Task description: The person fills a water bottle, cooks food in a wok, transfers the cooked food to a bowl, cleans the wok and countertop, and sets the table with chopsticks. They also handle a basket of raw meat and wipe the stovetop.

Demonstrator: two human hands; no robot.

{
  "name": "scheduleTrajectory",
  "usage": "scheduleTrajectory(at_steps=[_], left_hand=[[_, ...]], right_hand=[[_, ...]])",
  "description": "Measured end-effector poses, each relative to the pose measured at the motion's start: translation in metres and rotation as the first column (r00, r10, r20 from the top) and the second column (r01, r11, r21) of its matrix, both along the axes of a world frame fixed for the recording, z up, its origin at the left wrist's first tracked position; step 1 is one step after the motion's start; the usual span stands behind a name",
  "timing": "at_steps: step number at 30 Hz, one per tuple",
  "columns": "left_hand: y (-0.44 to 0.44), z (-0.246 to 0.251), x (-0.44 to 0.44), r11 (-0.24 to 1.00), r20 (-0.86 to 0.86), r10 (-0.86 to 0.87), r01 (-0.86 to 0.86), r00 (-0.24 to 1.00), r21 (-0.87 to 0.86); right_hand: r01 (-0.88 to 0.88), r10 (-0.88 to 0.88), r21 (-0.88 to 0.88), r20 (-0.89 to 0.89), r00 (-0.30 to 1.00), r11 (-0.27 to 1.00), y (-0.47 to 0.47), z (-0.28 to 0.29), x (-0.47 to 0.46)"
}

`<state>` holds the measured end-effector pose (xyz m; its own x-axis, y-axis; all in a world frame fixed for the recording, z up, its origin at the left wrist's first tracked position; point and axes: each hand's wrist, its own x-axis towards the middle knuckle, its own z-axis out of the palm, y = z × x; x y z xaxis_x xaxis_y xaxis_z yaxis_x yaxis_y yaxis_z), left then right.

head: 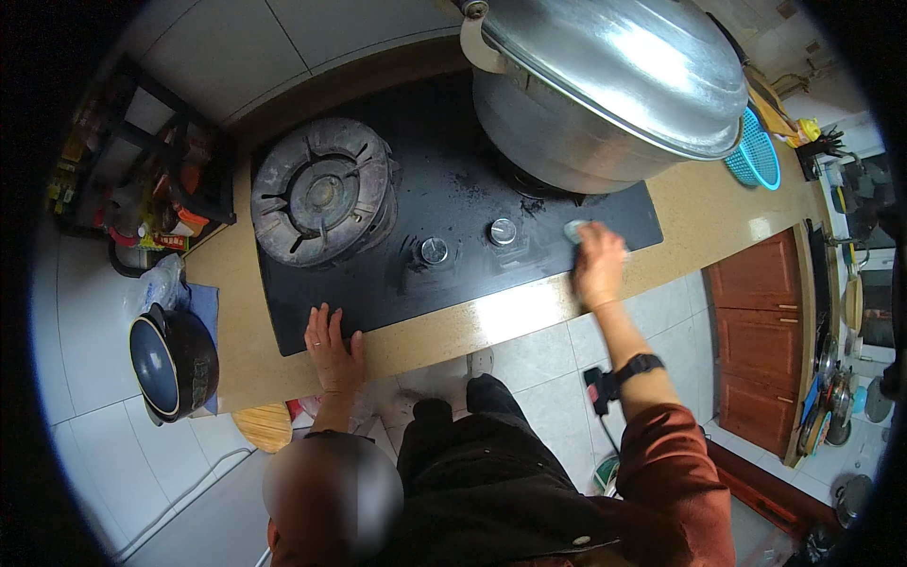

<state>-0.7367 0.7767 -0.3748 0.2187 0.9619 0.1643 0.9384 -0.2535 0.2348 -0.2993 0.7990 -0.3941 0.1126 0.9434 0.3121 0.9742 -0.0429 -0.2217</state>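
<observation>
My right hand [599,262] presses a small pale greenish pad [573,229], perhaps a cloth or sponge, against the black gas cooktop [453,184]. Most of that pad is hidden beneath the fingers. Fingers spread and holding nothing, my left hand [335,354] rests at the cooktop's front left edge and the tan countertop [418,347]. Two round control knobs, the left knob [434,250] and the right knob [503,231], sit between my hands. Dark smudges and wet-looking streaks mark the surface around them.
A large lidded metal pot [567,135] covers the right burner. The left burner [322,191] has a heavy ring support. A dark pot [184,368] stands at the counter's left end, below a black spice rack [163,149]. A blue basket [755,156] lies far right.
</observation>
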Motion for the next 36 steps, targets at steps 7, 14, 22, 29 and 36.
scheduleTrajectory(at_steps=[7, 14, 22, 29, 36], left_hand=[[-0.010, 0.014, 0.001, 1.000, -0.027, 0.021, -0.021, 0.999, -0.023], [-0.009, 0.009, 0.035, 0.998, 0.079, 0.058, -0.055, 0.995, -0.038], [-0.038, 0.022, 0.017, 0.986, 0.427, 0.161, -0.160, 0.890, -0.038], [-0.062, 0.027, -0.011, 0.936, 0.387, 0.345, -0.342, 0.855, -0.077], [-0.072, 0.035, -0.018, 0.898, 0.478, 0.412, -0.435, 0.776, -0.068]], right_hand=[[0.630, -0.619, -0.141, 0.116, 0.777, 0.764, -0.019, -0.009, 0.046], [-0.008, 0.003, -0.123, -0.041, 0.999, 0.992, -0.072, -0.002, -0.120], [-0.305, 0.272, -0.021, -0.394, 0.878, 0.952, -0.019, 0.040, -0.210], [-0.401, 0.375, -0.183, -0.160, 0.913, 0.898, -0.010, 0.018, -0.276], [-0.759, 0.718, -0.205, -0.246, 0.651, 0.618, 0.002, 0.041, -0.350]])
